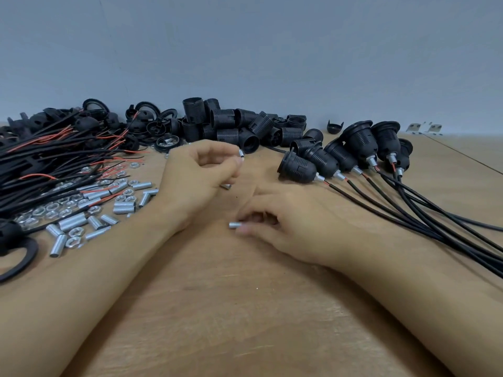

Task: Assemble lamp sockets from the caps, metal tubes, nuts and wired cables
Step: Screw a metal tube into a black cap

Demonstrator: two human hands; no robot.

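Note:
My left hand (200, 170) hovers over the middle of the wooden table (245, 308), curled around small metal tubes; one tube (241, 153) sticks up between the fingertips and another (226, 186) shows under the palm. My right hand (275, 227) rests lower on the table, fingertips pinching a metal tube (236, 225) that lies flat. Loose metal tubes and nuts (89, 213) are scattered at the left. Wired cables (54, 153) with red and black leads pile at far left. Black threaded socket bodies (239, 126) heap at the back.
Several assembled sockets (345, 156) with black cables (435, 213) lie in a row at the right. Black caps and rings (152, 115) lie at the back left, one ring (16, 257) at the left edge. A grey wall stands behind; metal brackets (424, 128) sit far right.

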